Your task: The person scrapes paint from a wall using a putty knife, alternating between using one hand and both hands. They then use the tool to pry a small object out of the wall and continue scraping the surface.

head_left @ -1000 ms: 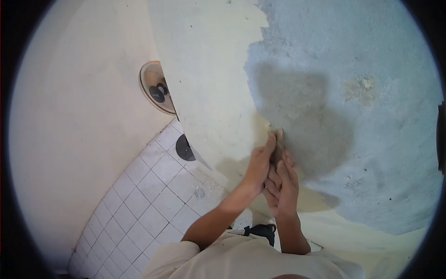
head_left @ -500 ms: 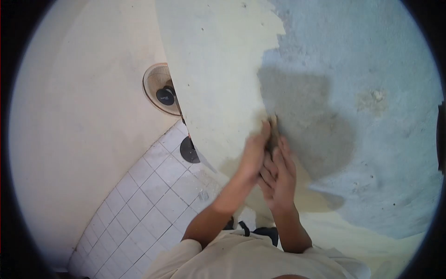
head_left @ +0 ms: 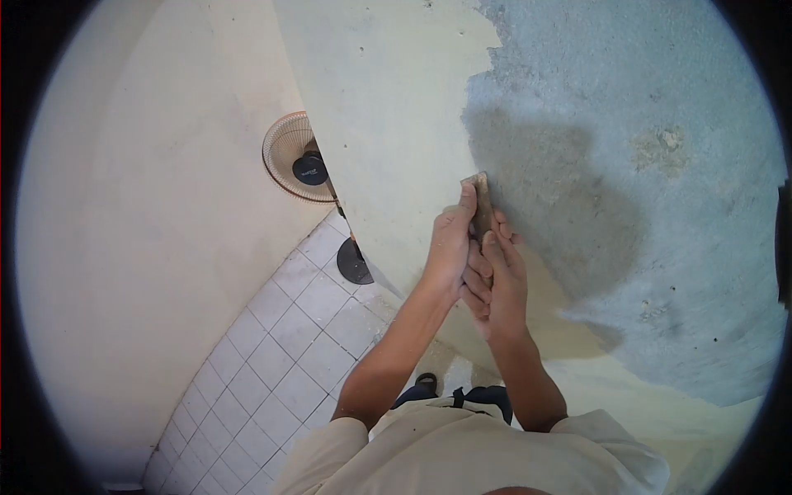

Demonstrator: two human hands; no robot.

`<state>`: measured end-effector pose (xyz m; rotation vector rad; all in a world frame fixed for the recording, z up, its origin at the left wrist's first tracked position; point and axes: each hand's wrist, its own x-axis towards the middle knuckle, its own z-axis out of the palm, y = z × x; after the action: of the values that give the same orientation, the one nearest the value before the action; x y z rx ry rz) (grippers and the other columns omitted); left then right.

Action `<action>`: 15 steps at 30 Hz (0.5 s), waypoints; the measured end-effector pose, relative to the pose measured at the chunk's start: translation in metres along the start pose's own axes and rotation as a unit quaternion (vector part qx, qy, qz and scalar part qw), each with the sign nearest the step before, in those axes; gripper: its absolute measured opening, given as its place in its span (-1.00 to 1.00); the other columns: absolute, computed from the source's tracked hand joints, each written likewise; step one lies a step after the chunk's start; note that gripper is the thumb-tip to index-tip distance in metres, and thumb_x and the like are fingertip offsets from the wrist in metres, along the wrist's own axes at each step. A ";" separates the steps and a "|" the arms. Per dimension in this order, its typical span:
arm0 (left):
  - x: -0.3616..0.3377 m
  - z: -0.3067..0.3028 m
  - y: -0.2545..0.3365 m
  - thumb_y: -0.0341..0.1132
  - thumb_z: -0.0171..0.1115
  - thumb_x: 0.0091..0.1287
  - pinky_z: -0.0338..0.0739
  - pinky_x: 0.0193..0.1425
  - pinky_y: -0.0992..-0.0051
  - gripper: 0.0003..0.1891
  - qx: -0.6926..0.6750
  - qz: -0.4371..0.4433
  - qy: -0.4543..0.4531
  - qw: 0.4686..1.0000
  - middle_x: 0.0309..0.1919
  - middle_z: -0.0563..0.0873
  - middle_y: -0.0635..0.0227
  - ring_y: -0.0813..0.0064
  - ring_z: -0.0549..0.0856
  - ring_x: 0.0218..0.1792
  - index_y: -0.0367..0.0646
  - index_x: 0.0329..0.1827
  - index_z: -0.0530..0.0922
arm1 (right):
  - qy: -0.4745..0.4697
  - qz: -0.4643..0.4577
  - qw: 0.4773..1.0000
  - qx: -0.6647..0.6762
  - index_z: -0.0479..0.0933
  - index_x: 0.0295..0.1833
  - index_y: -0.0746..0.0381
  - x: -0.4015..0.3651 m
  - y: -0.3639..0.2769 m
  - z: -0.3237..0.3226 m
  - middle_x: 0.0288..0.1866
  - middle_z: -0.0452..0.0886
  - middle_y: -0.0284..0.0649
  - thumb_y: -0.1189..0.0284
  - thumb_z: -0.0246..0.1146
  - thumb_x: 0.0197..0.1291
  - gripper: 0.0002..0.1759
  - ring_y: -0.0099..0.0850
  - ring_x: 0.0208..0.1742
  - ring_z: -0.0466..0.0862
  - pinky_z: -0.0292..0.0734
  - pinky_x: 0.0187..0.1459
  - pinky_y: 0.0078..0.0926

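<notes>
Both hands hold a narrow, flat, brownish scraper point(head_left: 483, 216), its squared tip against the wall where the cream paint point(head_left: 404, 165) meets the bare grey-blue surface point(head_left: 577, 74). My left hand point(head_left: 450, 247) grips it from the left, thumb stretched along the blade near the tip. Lower down, my right hand point(head_left: 505, 276) is closed round the scraper's handle end, its fingers overlapping those of my left. The handle is mostly hidden inside the hands. The boundary of the cream paint is ragged above the tip.
A standing fan point(head_left: 297, 165) with a round dark base point(head_left: 355, 262) is partly hidden behind the wall's edge at left. White floor tiles point(head_left: 272, 355) lie below. A rough chipped patch point(head_left: 660, 151) marks the wall at right, and my shadow falls across it.
The scraper and both hands have moved a little up along the paint edge, and their motion blur is gone. The camera view has shifted slightly.
</notes>
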<state>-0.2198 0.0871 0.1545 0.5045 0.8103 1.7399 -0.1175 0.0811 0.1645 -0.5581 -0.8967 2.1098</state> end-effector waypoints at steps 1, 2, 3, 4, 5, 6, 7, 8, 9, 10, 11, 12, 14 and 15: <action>-0.003 -0.002 -0.008 0.22 -0.07 0.70 0.75 -0.19 0.38 -0.39 0.009 -0.007 0.009 1.000 -0.36 0.71 0.25 0.27 0.81 -0.22 -0.22 -0.16 0.59 | -0.002 0.012 1.000 -0.011 0.26 0.61 -0.04 -0.003 0.002 -0.009 -0.51 0.23 -0.55 0.29 0.02 0.71 -0.54 -0.76 -0.69 0.14 0.03 -0.74 -0.76; -0.007 -0.002 -0.020 0.21 -0.08 0.70 0.75 -0.18 0.38 -0.39 0.016 -0.013 0.015 1.000 -0.36 0.71 0.25 0.27 0.81 -0.22 -0.22 -0.16 0.59 | -0.005 0.022 0.999 -0.025 0.25 0.62 -0.06 -0.009 0.004 -0.024 -0.51 0.23 -0.56 0.28 0.03 0.71 -0.53 -0.76 -0.69 0.14 0.03 -0.73 -0.76; -0.011 -0.003 -0.035 0.21 -0.09 0.70 0.75 -0.18 0.38 -0.40 0.020 -0.019 0.019 0.999 -0.36 0.71 0.25 0.28 0.81 -0.22 -0.21 -0.15 0.58 | -0.006 0.030 0.999 -0.042 0.24 0.63 -0.07 -0.014 0.006 -0.039 -0.52 0.23 -0.57 0.26 0.04 0.71 -0.51 -0.75 -0.69 0.14 0.03 -0.73 -0.76; -0.016 -0.004 -0.056 0.20 -0.09 0.71 0.75 -0.16 0.38 -0.40 0.009 -0.035 0.033 0.999 -0.36 0.71 0.25 0.28 0.81 -0.22 -0.21 -0.15 0.58 | 0.015 0.052 0.996 -0.065 0.27 0.58 -0.07 -0.022 0.010 -0.057 -0.53 0.23 -0.56 0.24 0.03 0.71 -0.56 -0.75 -0.69 0.15 0.04 -0.73 -0.76; -0.022 -0.008 -0.081 0.20 -0.10 0.71 0.75 -0.14 0.38 -0.40 -0.002 -0.052 0.046 0.998 -0.36 0.71 0.25 0.29 0.81 -0.22 -0.21 -0.15 0.58 | 0.037 0.073 0.993 -0.087 0.31 0.53 -0.06 -0.033 0.015 -0.077 -0.54 0.23 -0.56 0.22 0.03 0.71 -0.61 -0.75 -0.70 0.15 0.04 -0.73 -0.76; -0.029 -0.009 -0.104 0.20 -0.11 0.71 0.76 -0.13 0.38 -0.40 -0.013 -0.069 0.058 0.996 -0.36 0.71 0.26 0.29 0.81 -0.21 -0.20 -0.14 0.58 | 0.060 0.092 0.988 -0.109 0.34 0.48 -0.06 -0.045 0.019 -0.095 -0.54 0.24 -0.56 0.20 0.03 0.71 -0.65 -0.75 -0.70 0.16 0.05 -0.73 -0.76; -0.037 -0.007 -0.126 0.21 -0.12 0.71 0.75 -0.12 0.38 -0.39 -0.006 -0.079 0.036 0.996 -0.36 0.71 0.25 0.30 0.81 -0.21 -0.21 -0.14 0.58 | 0.066 0.084 0.990 -0.091 0.36 0.45 -0.05 -0.059 0.021 -0.113 -0.55 0.24 -0.57 0.18 0.02 0.71 -0.67 -0.75 -0.70 0.16 0.04 -0.73 -0.76; -0.047 -0.005 -0.147 0.22 -0.13 0.71 0.75 -0.11 0.38 -0.38 0.000 -0.089 0.016 0.996 -0.36 0.71 0.25 0.31 0.81 -0.21 -0.21 -0.13 0.58 | 0.072 0.078 0.992 -0.074 0.37 0.41 -0.05 -0.075 0.022 -0.130 -0.55 0.24 -0.57 0.16 0.01 0.72 -0.69 -0.75 -0.70 0.17 0.04 -0.73 -0.76; -0.052 0.000 -0.162 0.23 -0.14 0.71 0.75 -0.10 0.39 -0.37 0.004 -0.101 -0.001 0.995 -0.36 0.71 0.25 0.32 0.81 -0.21 -0.22 -0.12 0.58 | 0.080 0.077 0.992 -0.058 0.38 0.37 -0.04 -0.088 0.022 -0.145 -0.56 0.24 -0.57 0.13 0.01 0.72 -0.70 -0.75 -0.70 0.17 0.04 -0.74 -0.76; -0.053 0.007 -0.173 0.24 -0.17 0.71 0.74 -0.08 0.40 -0.35 0.013 -0.103 -0.048 0.993 -0.36 0.71 0.25 0.33 0.81 -0.21 -0.22 -0.11 0.58 | 0.075 0.070 0.994 -0.048 0.39 0.37 -0.04 -0.100 0.023 -0.161 -0.56 0.25 -0.57 0.11 0.00 0.72 -0.69 -0.76 -0.70 0.17 0.04 -0.74 -0.76; -0.058 0.014 -0.184 0.25 -0.19 0.71 0.74 -0.07 0.41 -0.33 0.020 -0.106 -0.092 0.990 -0.36 0.71 0.25 0.34 0.80 -0.22 -0.23 -0.11 0.58 | 0.072 0.067 0.994 -0.039 0.40 0.37 -0.04 -0.114 0.023 -0.178 -0.56 0.25 -0.57 0.09 0.00 0.71 -0.67 -0.76 -0.71 0.17 0.04 -0.74 -0.77; -0.062 0.022 -0.194 0.27 -0.22 0.71 0.73 -0.06 0.42 -0.32 0.027 -0.107 -0.138 0.984 -0.36 0.71 0.25 0.35 0.80 -0.22 -0.24 -0.10 0.59 | 0.070 0.062 0.995 -0.029 0.40 0.37 -0.03 -0.125 0.018 -0.190 -0.55 0.26 -0.56 0.07 -0.01 0.71 -0.66 -0.76 -0.71 0.17 0.04 -0.75 -0.77; -0.066 0.037 -0.207 0.28 -0.26 0.71 0.72 -0.04 0.43 -0.29 0.017 -0.146 -0.164 0.975 -0.34 0.72 0.24 0.35 0.79 -0.22 -0.25 -0.06 0.58 | 0.155 0.026 0.986 -0.053 0.39 0.48 -0.02 -0.137 0.007 -0.183 -0.56 0.26 -0.55 0.04 0.02 0.70 -0.56 -0.76 -0.73 0.15 0.04 -0.75 -0.79; -0.066 0.044 -0.211 0.29 -0.29 0.71 0.71 -0.03 0.43 -0.28 0.015 -0.164 -0.180 0.970 -0.33 0.72 0.24 0.35 0.78 -0.22 -0.26 -0.04 0.57 | 0.185 0.015 0.980 -0.068 0.40 0.47 -0.01 -0.140 0.001 -0.183 -0.57 0.26 -0.55 0.04 0.03 0.69 -0.57 -0.76 -0.73 0.14 0.04 -0.75 -0.79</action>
<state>-0.0304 0.0717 0.0334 0.6455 0.6191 1.2851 0.0828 0.0463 0.0563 -1.0026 -0.8236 1.8909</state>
